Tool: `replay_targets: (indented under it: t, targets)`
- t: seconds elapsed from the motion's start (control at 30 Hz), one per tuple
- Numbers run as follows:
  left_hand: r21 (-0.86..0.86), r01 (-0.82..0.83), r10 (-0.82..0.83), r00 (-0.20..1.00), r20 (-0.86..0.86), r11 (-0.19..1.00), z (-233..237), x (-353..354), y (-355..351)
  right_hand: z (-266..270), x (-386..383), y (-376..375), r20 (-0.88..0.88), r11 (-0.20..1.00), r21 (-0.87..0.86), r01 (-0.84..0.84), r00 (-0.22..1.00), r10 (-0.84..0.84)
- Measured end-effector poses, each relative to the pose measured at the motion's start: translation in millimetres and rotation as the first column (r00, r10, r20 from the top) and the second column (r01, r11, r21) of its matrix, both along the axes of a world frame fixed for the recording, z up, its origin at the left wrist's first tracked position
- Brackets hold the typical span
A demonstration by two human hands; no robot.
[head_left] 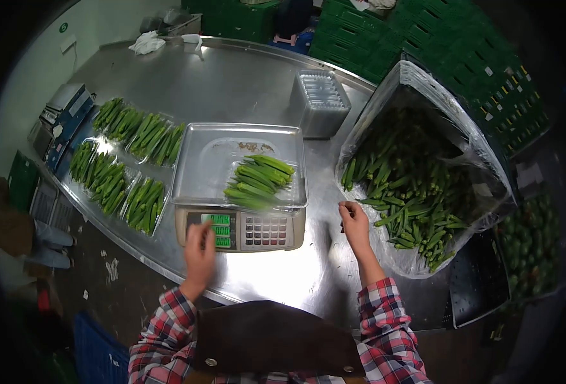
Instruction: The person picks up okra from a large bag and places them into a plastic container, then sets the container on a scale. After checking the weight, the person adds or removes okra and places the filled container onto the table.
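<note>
My left hand (200,259) is over the left part of the scale (289,232), beside its green display, smeared by motion. My right hand (354,224) is above the metal table between the scale and the okra-filled bag, its fingers bent together; anything between them is too small to name. On the scale's metal tray (200,144) lies a clear pack of okra (257,179), blurred at its lower edge. To the right, a clear plastic liner (411,265) holds a large heap of loose okra (417,211).
Several packs of okra (145,137) lie on the table's left side. A stack of clear trays (323,99) stands behind the scale. Green crates (424,38) rise at the back right, and a blue box (69,125) sits at the left edge. A person's legs (49,246) show far left.
</note>
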State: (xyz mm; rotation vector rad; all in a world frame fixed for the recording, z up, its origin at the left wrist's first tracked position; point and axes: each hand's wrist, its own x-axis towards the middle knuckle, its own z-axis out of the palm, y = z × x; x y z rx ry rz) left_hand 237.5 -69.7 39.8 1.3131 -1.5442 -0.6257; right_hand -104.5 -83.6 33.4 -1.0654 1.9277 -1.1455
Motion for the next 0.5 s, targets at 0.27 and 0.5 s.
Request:
replay_targets:
  t: [0.27, 0.5]
  targets:
    - [0.595, 0.458, -0.391, 0.886, -0.249, 0.66, -60, -29, 97, -17, 3, -2, 0.152, 0.988, -0.128, -0.085, 0.983, 0.105]
    - [0.559, 0.449, -0.329, 0.893, -0.307, 0.697, -68, 3, 95, 20, 40, -47, 0.016, 0.959, -0.216, -0.182, 0.982, 0.19]
